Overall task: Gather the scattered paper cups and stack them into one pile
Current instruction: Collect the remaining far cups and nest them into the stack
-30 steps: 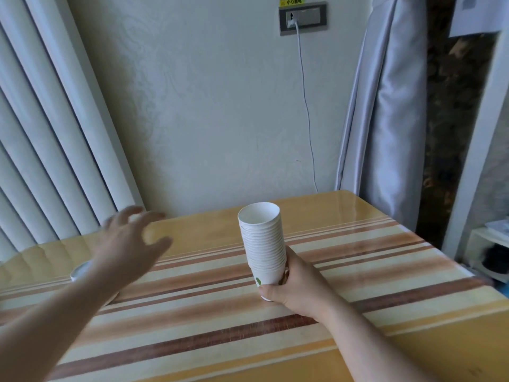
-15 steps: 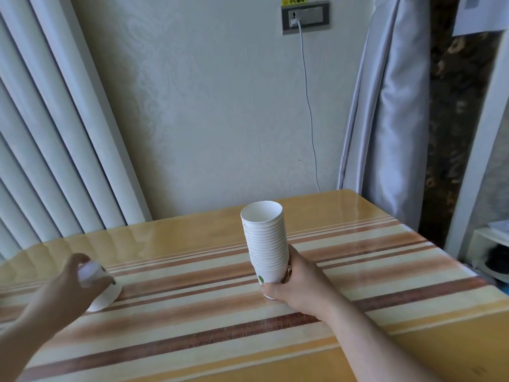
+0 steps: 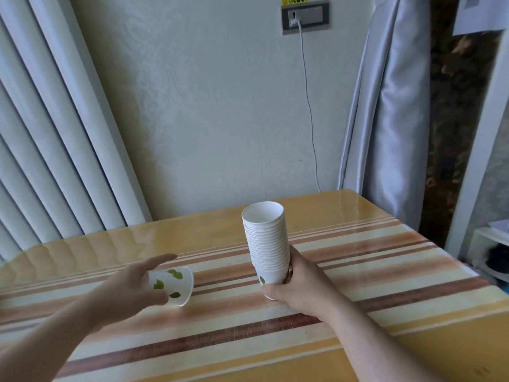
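Observation:
A tall stack of white paper cups [image 3: 266, 241] stands upright, mouth up, near the middle of the striped table [image 3: 385, 271]. My right hand [image 3: 297, 288] is wrapped around the stack's base. To the left, my left hand [image 3: 129, 290] holds a single white paper cup with green leaf prints [image 3: 172, 285]. That cup lies tilted on its side, its mouth pointing right toward the stack, just above the tabletop. A gap of roughly one cup width separates it from the stack.
The table's far edge meets a white wall, with vertical blinds [image 3: 41, 133] at the left and a grey curtain [image 3: 385, 106] at the right. A white cable [image 3: 309, 106] hangs from a wall socket. A low white shelf [image 3: 490, 249] sits beyond the table's right edge.
My left hand closed on the single cup at the far left, lifted it, and carried it rightward toward the stack, turning it on its side. The right hand and stack stayed still.

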